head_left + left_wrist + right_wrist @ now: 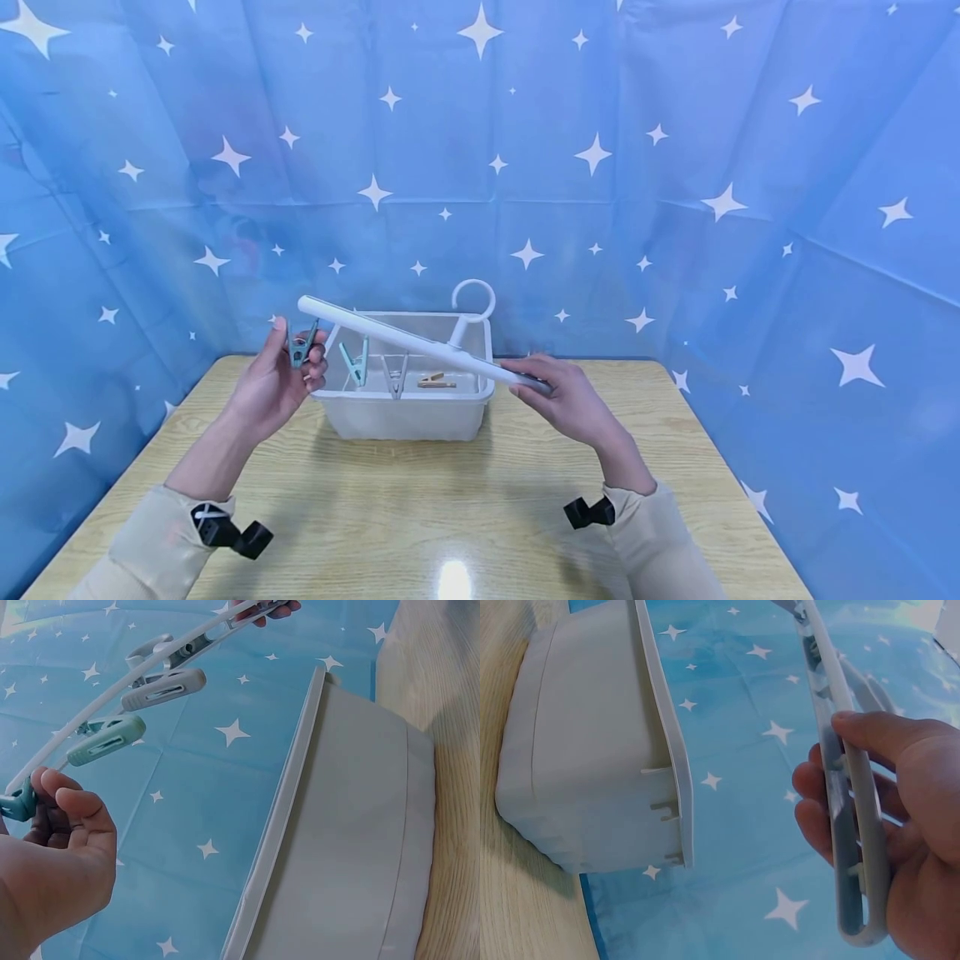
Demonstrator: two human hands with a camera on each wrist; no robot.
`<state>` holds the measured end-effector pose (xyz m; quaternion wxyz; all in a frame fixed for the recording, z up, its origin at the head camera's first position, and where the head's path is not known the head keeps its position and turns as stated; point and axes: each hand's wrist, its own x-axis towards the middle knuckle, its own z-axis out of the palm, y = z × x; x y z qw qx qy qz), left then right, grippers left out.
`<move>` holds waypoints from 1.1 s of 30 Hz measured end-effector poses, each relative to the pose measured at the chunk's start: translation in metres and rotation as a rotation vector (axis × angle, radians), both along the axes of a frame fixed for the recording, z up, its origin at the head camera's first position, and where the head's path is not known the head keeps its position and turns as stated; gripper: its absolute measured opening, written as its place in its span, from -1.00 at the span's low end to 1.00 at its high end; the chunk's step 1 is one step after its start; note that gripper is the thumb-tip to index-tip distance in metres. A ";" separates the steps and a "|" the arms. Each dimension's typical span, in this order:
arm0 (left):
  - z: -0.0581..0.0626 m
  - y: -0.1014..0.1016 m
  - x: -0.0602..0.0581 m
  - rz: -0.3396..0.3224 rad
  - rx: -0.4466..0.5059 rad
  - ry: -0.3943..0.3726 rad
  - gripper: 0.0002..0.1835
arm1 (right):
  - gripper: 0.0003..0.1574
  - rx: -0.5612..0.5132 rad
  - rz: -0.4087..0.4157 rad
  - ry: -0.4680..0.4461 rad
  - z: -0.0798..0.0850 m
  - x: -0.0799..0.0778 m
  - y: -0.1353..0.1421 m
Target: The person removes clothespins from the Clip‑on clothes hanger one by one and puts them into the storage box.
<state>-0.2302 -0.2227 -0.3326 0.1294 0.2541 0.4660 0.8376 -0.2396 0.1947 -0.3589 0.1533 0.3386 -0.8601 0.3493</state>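
Observation:
A white clip hanger (pixel 382 332) with a round hook slants above the bin. Its right end is gripped by my right hand (pixel 562 396), thumb on one side and fingers on the other. My left hand (pixel 277 387) pinches a dark teal clip (pixel 300 354) at the hanger's raised left end. Along the bar hang a mint-green clip (pixel 105 741) and a grey clip (pixel 165 688), both shown in the left wrist view.
A white plastic bin (pixel 408 421) stands on the wooden table (pixel 420 517), just beyond my hands. Inside it lies a brown clip (pixel 437 382). Blue curtain (pixel 637 92) with white stars surrounds the table's back and sides.

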 end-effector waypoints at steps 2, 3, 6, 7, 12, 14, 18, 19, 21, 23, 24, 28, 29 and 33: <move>0.001 0.001 0.000 0.035 -0.018 0.003 -0.40 | -0.51 -0.002 0.000 -0.001 0.000 0.000 0.000; 0.002 0.001 0.001 0.061 -0.034 0.004 -0.42 | -0.51 -0.003 0.001 -0.002 0.000 0.000 0.000; 0.003 0.003 0.003 0.165 -0.094 0.014 -0.47 | -0.51 0.002 -0.004 -0.002 0.000 0.000 0.001; 0.003 0.004 0.003 0.205 -0.115 0.018 -0.48 | -0.51 0.003 -0.005 -0.003 0.000 0.000 0.001; 0.001 0.008 0.006 0.380 -0.182 0.047 -0.53 | -0.53 0.002 -0.004 -0.008 -0.001 0.000 0.001; 0.000 0.010 0.006 0.435 -0.195 0.047 -0.54 | -0.53 0.001 -0.002 -0.006 -0.001 0.000 0.001; 0.000 0.012 0.007 0.513 -0.216 0.040 -0.57 | -0.53 0.006 0.004 -0.005 -0.002 0.000 0.001; -0.001 0.013 0.008 0.530 -0.225 0.040 -0.58 | -0.53 0.007 0.005 -0.005 -0.003 0.000 0.001; -0.001 0.014 0.008 0.562 -0.249 0.047 -0.60 | -0.54 0.007 0.008 -0.011 -0.003 0.001 0.001; 0.000 0.015 0.009 0.601 -0.280 0.058 -0.62 | -0.54 0.005 0.009 -0.016 -0.002 0.001 0.000; 0.000 0.016 0.010 0.621 -0.295 0.064 -0.63 | -0.54 0.004 0.010 -0.019 -0.002 0.001 0.000; 0.003 0.018 0.011 0.707 -0.364 0.097 -0.66 | -0.55 0.004 0.014 -0.023 -0.001 0.002 0.000; 0.003 0.018 0.011 0.727 -0.379 0.104 -0.68 | -0.55 0.004 0.016 -0.023 0.000 0.002 0.000; 0.003 0.019 0.010 0.800 -0.438 0.118 -0.72 | -0.56 -0.004 0.029 -0.029 0.001 0.003 0.000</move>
